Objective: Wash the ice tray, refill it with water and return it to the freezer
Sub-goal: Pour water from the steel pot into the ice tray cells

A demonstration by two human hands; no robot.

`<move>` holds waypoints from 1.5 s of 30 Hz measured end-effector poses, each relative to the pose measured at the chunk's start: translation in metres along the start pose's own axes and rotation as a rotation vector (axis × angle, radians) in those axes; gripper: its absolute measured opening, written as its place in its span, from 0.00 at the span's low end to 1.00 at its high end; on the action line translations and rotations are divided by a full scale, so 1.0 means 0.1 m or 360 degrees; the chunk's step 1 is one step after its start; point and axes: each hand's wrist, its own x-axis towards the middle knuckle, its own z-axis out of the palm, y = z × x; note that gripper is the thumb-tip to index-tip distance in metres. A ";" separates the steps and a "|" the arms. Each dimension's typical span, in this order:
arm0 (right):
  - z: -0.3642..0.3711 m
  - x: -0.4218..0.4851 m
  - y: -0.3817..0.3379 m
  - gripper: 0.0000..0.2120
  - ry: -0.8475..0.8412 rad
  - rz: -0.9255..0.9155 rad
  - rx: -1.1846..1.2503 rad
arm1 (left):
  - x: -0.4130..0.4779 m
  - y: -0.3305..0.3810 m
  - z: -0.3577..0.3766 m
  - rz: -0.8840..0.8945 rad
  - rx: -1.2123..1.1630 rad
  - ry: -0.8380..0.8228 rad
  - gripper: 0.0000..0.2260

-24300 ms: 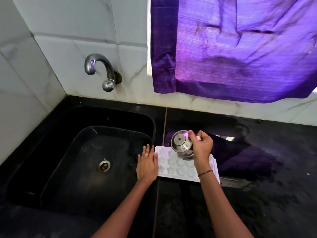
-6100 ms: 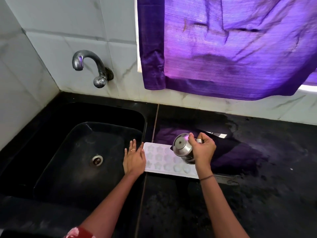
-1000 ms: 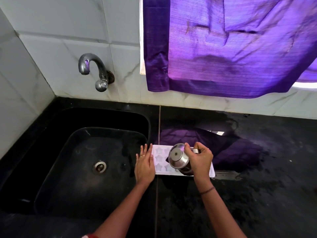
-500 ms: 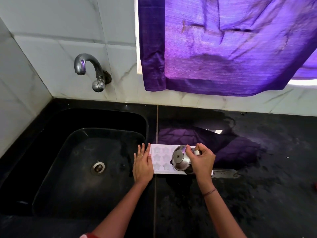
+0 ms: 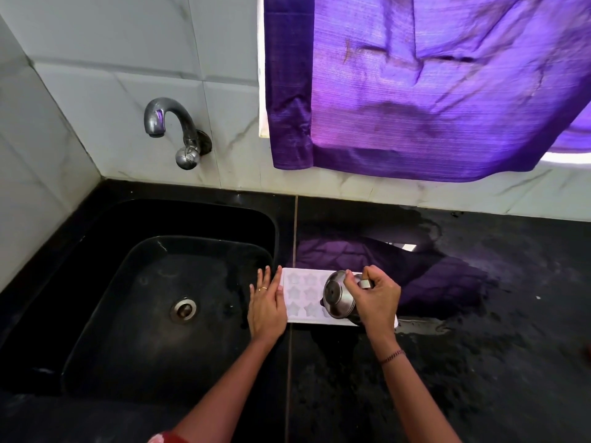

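While 1 white tray (image 5: 302,294) lies flat on the glossy black counter (image 5: 495,378) beside 1 black sink (image 5: 96,228), 6 star-shaped cells show | left hand (image 5: 267,310): fingers straight, flat at tray's left end | right hand (image 5: 377,298): fingers curled round 1 round steel cup (image 5: 339,298) tipped over tray | 1 curved metal tap (image 5: 174,129), 1 purple woven curtain (image 5: 431,91)

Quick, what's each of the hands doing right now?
Left hand: open, fingers straight, resting flat at the left end of the ice tray.
Right hand: holding the steel cup, tilted over the tray.
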 end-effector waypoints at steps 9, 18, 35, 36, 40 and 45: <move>-0.01 0.03 0.02 0.22 0.0025 0.0014 0.0025 | 0.00 0.01 -0.01 0.0001 -0.0004 -0.0012 0.26; -0.10 0.07 0.11 0.25 0.0141 0.0388 0.0196 | 0.00 0.01 -0.02 0.0016 0.0021 -0.0010 0.25; -0.23 0.09 0.16 0.25 0.0068 0.0056 -0.0059 | 0.01 -0.01 0.00 0.0017 0.0015 0.0001 0.24; -0.23 0.08 0.16 0.25 0.0053 0.0031 -0.0070 | 0.01 0.00 0.00 0.0017 0.0015 0.0001 0.24; -0.24 0.07 0.15 0.23 0.0009 -0.0026 -0.0093 | 0.01 0.00 0.00 0.0019 0.0007 0.0003 0.24; -0.23 0.07 0.16 0.23 -0.0033 -0.0060 -0.0143 | 0.00 0.00 -0.01 0.0006 0.0008 -0.0001 0.24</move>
